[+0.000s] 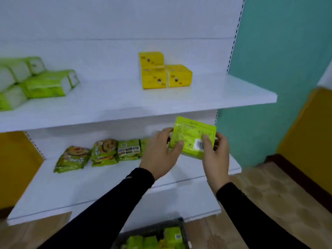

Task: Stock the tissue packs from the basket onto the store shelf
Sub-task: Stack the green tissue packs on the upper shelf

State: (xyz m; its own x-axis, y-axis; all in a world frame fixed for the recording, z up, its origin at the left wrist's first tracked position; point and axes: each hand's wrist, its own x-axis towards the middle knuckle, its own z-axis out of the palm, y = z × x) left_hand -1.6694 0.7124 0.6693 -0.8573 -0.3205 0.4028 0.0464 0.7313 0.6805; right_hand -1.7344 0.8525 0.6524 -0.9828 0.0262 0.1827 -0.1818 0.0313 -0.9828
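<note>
At the far left of the upper shelf [125, 105], green-and-white tissue packs [36, 81] lie stacked in a loose heap, some running out of view past the edge. Further right on the same board, well apart from them, stand three yellow boxes [164, 71], two side by side and one on top of the left one. On the lower shelf [89, 187], a row of green printed packets [102, 153] leans against the back panel, the leftmost tilted forward. To the right of that row, the left hand [159, 151] grips the left edge of a bright green pack [193, 138], its thumb on the face turned toward the camera and its fingers curled round behind. The pack is held in the air above the right part of the lower shelf, tilted, its printed back and barcode facing the viewer. The right hand [215, 155] holds the pack's right edge, thumb pressed near the barcode and fingers wrapped behind. Both arms wear dark sleeves [107, 203]. Below the arms, at the bottom edge, a dark basket [183, 223] on the wooden floor [260, 203] holds more green packs [172, 234]. A teal wall [278, 51] stands at the right.
</note>
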